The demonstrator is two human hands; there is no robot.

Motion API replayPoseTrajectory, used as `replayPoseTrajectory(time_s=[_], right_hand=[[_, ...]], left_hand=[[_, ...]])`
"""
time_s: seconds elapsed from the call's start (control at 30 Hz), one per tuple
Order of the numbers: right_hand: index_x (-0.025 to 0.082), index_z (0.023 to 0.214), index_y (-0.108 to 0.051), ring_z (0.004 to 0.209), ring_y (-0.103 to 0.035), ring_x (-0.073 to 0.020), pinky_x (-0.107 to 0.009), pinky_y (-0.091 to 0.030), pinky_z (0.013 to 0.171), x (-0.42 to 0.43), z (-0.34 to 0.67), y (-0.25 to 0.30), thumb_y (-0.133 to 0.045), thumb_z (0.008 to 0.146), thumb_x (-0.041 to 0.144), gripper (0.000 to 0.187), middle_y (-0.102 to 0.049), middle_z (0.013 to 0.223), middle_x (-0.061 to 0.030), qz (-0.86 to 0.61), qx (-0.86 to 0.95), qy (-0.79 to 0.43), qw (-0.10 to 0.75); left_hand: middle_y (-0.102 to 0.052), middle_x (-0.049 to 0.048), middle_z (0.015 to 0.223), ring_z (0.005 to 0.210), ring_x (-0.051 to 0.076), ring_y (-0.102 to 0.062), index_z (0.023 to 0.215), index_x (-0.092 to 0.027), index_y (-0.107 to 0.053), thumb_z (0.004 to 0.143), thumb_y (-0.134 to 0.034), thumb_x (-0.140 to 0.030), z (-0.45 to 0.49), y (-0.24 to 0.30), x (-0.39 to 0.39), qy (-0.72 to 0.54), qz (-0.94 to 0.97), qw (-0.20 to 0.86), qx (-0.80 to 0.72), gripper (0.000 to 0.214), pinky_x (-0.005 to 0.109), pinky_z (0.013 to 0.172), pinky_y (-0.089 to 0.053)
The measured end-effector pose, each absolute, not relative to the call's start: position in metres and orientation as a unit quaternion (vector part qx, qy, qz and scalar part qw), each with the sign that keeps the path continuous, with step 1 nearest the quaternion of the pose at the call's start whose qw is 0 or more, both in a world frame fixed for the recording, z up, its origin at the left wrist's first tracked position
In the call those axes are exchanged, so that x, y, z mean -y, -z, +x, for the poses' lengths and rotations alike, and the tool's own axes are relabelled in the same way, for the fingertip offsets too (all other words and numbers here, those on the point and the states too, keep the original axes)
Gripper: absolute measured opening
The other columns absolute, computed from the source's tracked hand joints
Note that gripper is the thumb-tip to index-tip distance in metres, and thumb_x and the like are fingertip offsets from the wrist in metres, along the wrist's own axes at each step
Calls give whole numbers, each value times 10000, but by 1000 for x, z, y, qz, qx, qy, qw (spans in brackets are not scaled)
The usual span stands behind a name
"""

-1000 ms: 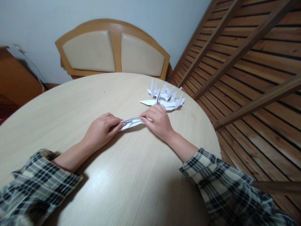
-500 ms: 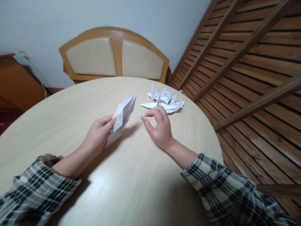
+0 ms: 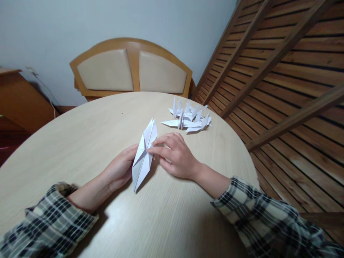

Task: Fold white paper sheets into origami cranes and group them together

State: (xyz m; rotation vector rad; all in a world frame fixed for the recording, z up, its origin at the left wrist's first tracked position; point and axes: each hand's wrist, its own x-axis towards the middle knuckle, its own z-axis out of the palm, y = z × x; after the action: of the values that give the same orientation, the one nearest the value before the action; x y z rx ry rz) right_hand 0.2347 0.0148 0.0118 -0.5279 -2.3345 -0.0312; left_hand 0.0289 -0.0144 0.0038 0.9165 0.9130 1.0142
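A white folded paper [image 3: 142,166], a long diamond with creases meeting at its centre, is held slanted above the table. My left hand [image 3: 122,166] grips it from behind along its left side, with most of the fingers hidden by the paper. On the other side, my right hand [image 3: 176,154] has its bent fingertips on the paper near the centre and right edge. Beyond that hand, several white origami cranes [image 3: 180,123] stand bunched together on the table.
The round pale wood table [image 3: 88,125] spreads under both hands. A padded wooden headboard [image 3: 136,68] is behind its far edge. Slatted wooden panelling [image 3: 268,89] rises close on the right, and a brown wooden cabinet [image 3: 18,100] stands at the far left.
The folded paper has been lowered and turned so its creased face shows. My right hand has come left and down from near the cranes, and its fingers now touch the paper.
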Motion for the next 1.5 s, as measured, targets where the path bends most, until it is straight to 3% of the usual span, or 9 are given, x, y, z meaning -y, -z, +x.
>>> replayPoseTrajectory(time_s=[0.1, 0.37, 0.6, 1.0, 1.5], right_hand=[[274, 1179, -681, 1199, -544, -251, -446, -393, 1033, -16, 240, -13, -580, 873, 106, 363, -661, 1223, -65, -206, 913, 16, 352], [282, 1089, -726, 1180, -556, -229, -426, -400, 1038, -17, 242, -14, -577, 980, 247, 189, -681, 1207, -52, -193, 919, 42, 342], [296, 1045, -757, 1147, -584, -214, -409, -397, 1037, -17, 242, -16, -579, 998, 301, 185, -730, 1155, -23, -173, 921, 60, 343], [225, 1047, -735, 1110, -615, -200, -391, -396, 1018, -13, 240, -18, -594, 982, 210, 156, -784, 1090, -1, -107, 916, 104, 372], [213, 1104, -707, 1034, -592, -206, -381, -373, 984, -13, 237, -16, -569, 1003, 250, 174, -782, 1034, -16, -132, 920, 84, 360]], left_hand=[[-730, 61, 747, 641, 159, -627, 856, -147, -767, 758, -793, -352, 28, -6, 15, -425, 405, 701, -404, 228, 248, 600, -492], [-748, 55, 851, 638, 126, -559, 888, -158, -793, 759, -808, -326, 23, 2, 13, -416, 409, 709, -396, 213, 229, 592, -449], [-737, 57, 838, 649, 124, -549, 928, -156, -794, 759, -809, -307, 23, 1, 13, -402, 432, 708, -389, 227, 215, 586, -439], [-722, 62, 788, 615, 120, -547, 918, -113, -776, 753, -808, -299, 27, -3, 16, -410, 425, 713, -379, 250, 214, 549, -422], [-757, 59, 807, 626, 131, -612, 948, -150, -781, 781, -783, -303, 24, -1, 15, -386, 426, 715, -397, 226, 213, 562, -442]])
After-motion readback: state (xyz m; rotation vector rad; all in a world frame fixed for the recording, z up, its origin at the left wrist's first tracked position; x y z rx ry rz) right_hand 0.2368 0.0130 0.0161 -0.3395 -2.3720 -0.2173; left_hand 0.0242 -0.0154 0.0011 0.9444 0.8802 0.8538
